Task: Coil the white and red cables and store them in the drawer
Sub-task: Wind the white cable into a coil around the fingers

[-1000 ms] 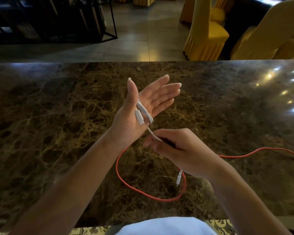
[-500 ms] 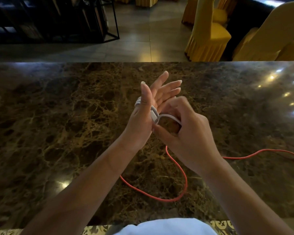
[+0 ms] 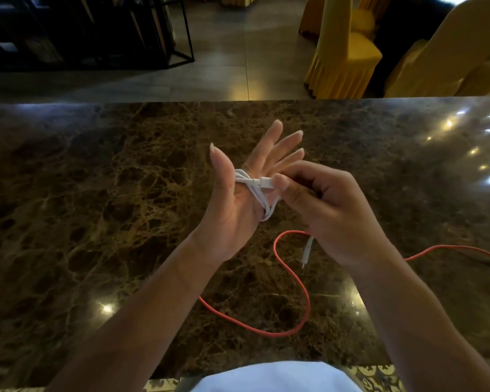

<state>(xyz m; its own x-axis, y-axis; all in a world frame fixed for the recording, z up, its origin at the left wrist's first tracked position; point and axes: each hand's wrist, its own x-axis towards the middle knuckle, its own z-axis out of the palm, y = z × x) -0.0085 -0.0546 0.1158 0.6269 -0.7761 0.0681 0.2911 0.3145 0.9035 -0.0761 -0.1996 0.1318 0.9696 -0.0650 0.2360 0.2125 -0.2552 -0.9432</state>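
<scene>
White cable [image 3: 255,193] is seen looped around the palm of the left hand [image 3: 238,199], whose fingers are held straight and spread above a dark marble table [image 3: 96,207]; its plug end is pinched by the right hand [image 3: 328,210]; the red cable [image 3: 294,281] is left lying in curves on the tabletop beneath both wrists; yellow-covered chairs [image 3: 345,52] are visible beyond
</scene>
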